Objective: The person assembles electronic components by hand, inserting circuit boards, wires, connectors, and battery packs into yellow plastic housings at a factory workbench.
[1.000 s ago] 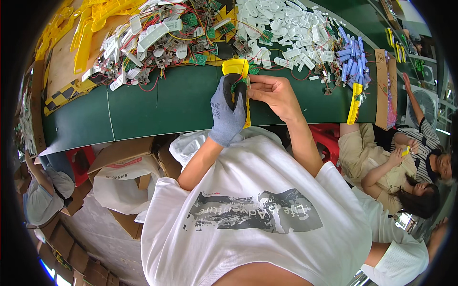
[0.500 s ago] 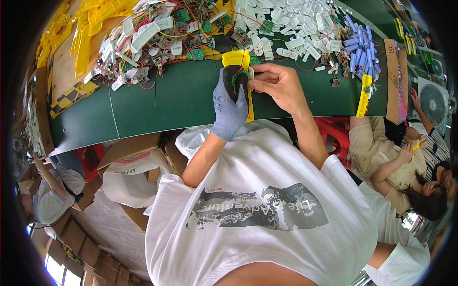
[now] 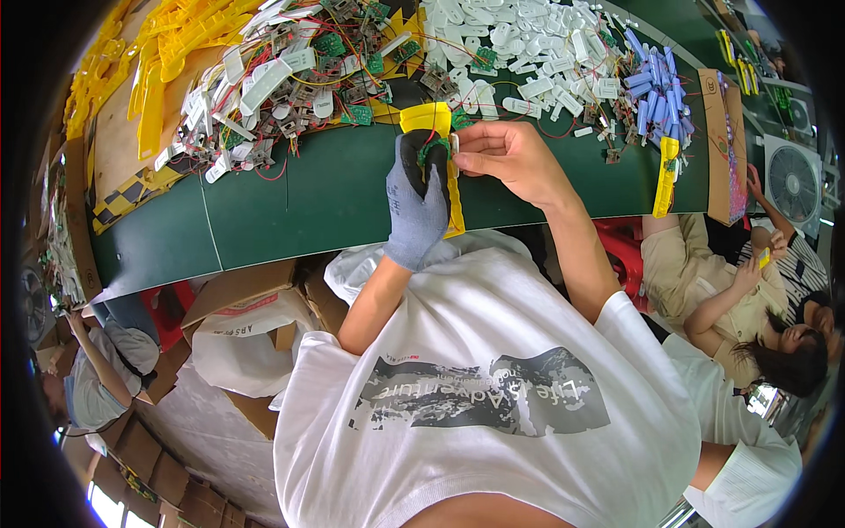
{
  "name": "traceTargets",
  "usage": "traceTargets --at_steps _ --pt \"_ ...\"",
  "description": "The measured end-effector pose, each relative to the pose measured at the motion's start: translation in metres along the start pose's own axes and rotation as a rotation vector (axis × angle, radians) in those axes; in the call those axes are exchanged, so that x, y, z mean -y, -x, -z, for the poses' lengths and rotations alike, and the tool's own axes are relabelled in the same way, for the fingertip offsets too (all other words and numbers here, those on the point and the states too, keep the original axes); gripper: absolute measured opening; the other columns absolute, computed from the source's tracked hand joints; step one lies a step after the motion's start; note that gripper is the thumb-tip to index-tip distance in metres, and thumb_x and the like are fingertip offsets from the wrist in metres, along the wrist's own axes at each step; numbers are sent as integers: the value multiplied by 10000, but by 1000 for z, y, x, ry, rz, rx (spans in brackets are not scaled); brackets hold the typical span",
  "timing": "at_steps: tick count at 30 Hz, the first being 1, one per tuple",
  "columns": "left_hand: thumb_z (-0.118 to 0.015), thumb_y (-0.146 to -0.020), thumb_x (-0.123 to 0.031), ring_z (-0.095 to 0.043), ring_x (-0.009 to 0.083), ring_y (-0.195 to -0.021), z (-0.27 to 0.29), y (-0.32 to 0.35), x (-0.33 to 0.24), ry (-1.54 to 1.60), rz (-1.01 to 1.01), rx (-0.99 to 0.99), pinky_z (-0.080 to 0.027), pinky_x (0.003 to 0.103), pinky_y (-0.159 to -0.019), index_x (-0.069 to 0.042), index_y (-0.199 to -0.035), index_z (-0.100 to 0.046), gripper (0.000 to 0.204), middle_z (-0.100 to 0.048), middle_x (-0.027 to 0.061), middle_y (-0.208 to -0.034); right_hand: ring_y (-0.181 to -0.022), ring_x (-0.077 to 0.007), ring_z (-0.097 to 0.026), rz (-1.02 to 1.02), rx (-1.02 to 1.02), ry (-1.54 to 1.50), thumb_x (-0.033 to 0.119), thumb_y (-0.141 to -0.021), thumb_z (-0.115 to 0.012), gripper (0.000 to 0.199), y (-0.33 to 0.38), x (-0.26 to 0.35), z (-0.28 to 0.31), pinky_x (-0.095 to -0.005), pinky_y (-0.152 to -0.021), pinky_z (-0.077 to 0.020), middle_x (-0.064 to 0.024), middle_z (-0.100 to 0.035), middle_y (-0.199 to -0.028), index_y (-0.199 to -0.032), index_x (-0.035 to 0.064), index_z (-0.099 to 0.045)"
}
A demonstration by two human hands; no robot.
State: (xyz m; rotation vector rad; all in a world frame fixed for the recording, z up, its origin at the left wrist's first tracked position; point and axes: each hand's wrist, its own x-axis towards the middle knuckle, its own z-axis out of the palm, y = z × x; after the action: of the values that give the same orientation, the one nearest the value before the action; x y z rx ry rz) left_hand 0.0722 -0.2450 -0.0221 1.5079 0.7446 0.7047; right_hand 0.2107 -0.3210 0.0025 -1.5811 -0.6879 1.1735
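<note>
My left hand (image 3: 417,207), in a grey glove with dark fingers, is closed round a long yellow plastic shell (image 3: 425,117) held just above the green table's near edge. Part of a green circuit board (image 3: 437,148) shows by the gloved thumb, against the shell. From the right, my bare right hand (image 3: 515,163) pinches a small white plastic piece (image 3: 454,145) at the shell's side. The fingertips cover most of that piece. Gloved fingers hide the middle of the shell, and its lower end sticks out below them.
Beyond my hands lie a heap of wired circuit boards (image 3: 308,70), white plastic parts (image 3: 528,53) and blue-purple cylindrical cells (image 3: 656,92). Yellow shells (image 3: 185,44) pile up at far left. Another yellow shell (image 3: 666,176) rests at the right edge, near a cardboard box (image 3: 717,150). People sit at both sides.
The whole view has shifted slightly left. Both hands keep their grip on the shell and the white piece, with the shell's lower end showing a little more below the glove.
</note>
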Motion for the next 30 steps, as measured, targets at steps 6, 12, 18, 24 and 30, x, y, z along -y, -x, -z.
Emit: traceTargets --at_steps 6,12,18,24,30 --pt "-513 -842 7 -574 344 -771 0 -3 4 -42 -98 74 -467 345 -688 13 -1038 -504 196 -551 188 -886 -749 -138 -651 -179 56 -118 71 -796 -697 234 -5 -1 11 -245 -703 -535 -107 -678 -866 -988 -52 -644" --pt "-523 -843 -1 -573 337 -762 -1 -1 3 -97 -103 43 -465 344 -678 9 -1017 -509 175 -554 186 -891 -800 -140 -654 -94 -6 -39 54 -817 -672 231 3 0 0 -255 -735 -533 -106 -681 -900 -1020 -50 -643" --pt "-518 -854 -10 -561 327 -729 0 -4 11 56 -77 32 -461 343 -667 9 -1025 -510 173 -555 182 -874 -826 -126 -645 59 -167 1 54 -829 -661 252 11 -8 -19 -256 -761 -524 -108 -684 -926 -1056 -54 -632" --pt "-518 -844 2 -577 341 -772 3 -6 9 -3 -64 19 -465 348 -697 27 -1016 -523 174 -565 188 -887 -823 -108 -634 147 -230 92 52 -838 -648 267 9 -11 -28 -247 -743 -522 -117 -688 -921 -1094 -25 -632" --pt "-508 -860 -18 -571 312 -762 1 -5 7 4 -67 -9 -461 333 -707 33 -1016 -527 165 -565 184 -884 -897 -127 -631 159 -152 -63 5 -830 -639 354 13 -16 -25 -263 -812 -522 -132 -665 -1022 -1177 -23 -578"
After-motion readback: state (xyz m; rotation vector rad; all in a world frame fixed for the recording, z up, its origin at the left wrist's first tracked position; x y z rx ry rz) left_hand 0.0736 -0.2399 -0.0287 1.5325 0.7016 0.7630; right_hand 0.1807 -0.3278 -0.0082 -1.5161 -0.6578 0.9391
